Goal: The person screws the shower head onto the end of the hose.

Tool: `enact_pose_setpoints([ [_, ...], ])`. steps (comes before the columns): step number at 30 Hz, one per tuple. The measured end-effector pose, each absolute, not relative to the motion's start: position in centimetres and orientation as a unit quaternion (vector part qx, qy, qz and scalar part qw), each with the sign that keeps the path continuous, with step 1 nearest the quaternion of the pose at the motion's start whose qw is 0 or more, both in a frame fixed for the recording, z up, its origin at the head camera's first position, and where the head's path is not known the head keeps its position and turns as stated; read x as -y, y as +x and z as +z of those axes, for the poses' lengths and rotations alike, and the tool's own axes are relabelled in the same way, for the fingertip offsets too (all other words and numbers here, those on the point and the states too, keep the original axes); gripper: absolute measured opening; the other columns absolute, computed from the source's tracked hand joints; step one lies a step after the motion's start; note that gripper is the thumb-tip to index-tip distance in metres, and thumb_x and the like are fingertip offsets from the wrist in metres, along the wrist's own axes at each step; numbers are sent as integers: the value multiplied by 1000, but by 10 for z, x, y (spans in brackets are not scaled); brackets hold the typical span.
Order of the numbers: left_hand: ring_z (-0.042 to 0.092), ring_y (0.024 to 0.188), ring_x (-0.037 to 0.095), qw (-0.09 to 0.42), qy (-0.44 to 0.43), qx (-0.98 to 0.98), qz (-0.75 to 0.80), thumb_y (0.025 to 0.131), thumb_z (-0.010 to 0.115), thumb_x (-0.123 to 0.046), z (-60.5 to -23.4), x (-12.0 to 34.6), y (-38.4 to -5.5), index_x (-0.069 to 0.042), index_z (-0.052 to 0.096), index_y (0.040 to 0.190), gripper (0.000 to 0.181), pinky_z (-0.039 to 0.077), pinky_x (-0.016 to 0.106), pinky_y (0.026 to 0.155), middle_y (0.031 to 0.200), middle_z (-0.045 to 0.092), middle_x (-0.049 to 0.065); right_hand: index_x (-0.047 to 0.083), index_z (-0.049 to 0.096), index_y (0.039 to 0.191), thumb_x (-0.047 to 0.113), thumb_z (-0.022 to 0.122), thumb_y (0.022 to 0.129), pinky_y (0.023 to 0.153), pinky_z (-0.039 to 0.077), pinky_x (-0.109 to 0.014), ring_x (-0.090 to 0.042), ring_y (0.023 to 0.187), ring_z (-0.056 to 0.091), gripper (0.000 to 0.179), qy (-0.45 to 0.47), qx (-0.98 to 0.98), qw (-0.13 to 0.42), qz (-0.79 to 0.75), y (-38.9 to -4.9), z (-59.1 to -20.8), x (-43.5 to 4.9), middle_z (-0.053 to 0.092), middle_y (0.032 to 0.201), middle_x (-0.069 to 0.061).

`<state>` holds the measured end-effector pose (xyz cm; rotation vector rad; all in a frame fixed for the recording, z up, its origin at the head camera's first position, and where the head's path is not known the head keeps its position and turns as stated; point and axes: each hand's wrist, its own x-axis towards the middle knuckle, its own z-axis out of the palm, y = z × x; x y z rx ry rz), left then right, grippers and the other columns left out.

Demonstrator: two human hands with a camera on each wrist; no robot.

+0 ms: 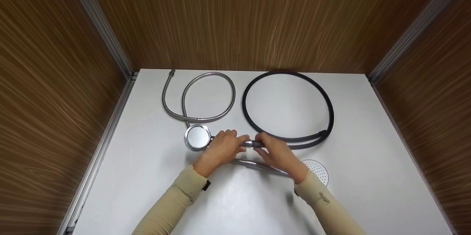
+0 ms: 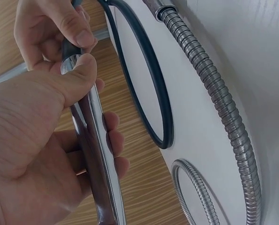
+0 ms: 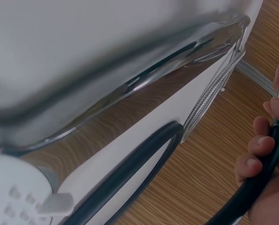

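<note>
My left hand (image 1: 223,148) grips the chrome handle (image 2: 99,154) of a hand shower, whose round head (image 1: 198,137) points out to the left. At the handle's lower end, my right hand (image 1: 278,152) pinches the end of a black shower hose (image 3: 256,183). Hose end and handle end are lined up and meet between the two hands; fingers partly hide the joint. Below the hands lies a second hand shower (image 1: 257,165), its white nozzle face (image 1: 315,170) partly behind the right forearm. A ribbed metal hose (image 2: 214,84) runs from its handle end.
At the back left, the metal hose (image 1: 234,93) lies in a loop, with its free end near the rear edge. The black hose's large loop (image 1: 333,113) spreads over the back right. Wood-patterned panels (image 1: 235,18) enclose the white table (image 1: 368,124) at the back and sides.
</note>
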<state>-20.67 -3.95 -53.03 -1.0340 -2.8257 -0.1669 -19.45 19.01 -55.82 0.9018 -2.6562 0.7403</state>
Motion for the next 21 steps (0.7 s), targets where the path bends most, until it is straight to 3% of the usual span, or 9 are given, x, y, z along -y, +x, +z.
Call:
enact_pose_setpoints([
  [8,67,85,31,61,-342,936,-63,99,69,-40,-529,40,-206,-24,66,125,31,55,42,76,94,70,12,13,61,118,19,76,97,79,62,-39,-21,91,75,27,295,918,97,246,-195,-557,-191,75,104,-2],
  [16,68,80,30,89,-347,933,-45,99,70,-41,-529,39,-206,-22,64,118,28,55,41,71,89,70,11,9,62,118,16,80,94,75,61,-38,-20,88,75,31,314,908,136,240,-194,-558,-190,74,102,-4],
  [21,67,80,30,85,-348,932,-48,99,69,-42,-528,39,-205,-22,64,119,28,55,41,71,89,69,12,11,61,116,17,80,94,76,61,-37,-19,88,75,31,308,909,132,246,-195,-559,-190,74,102,-3],
])
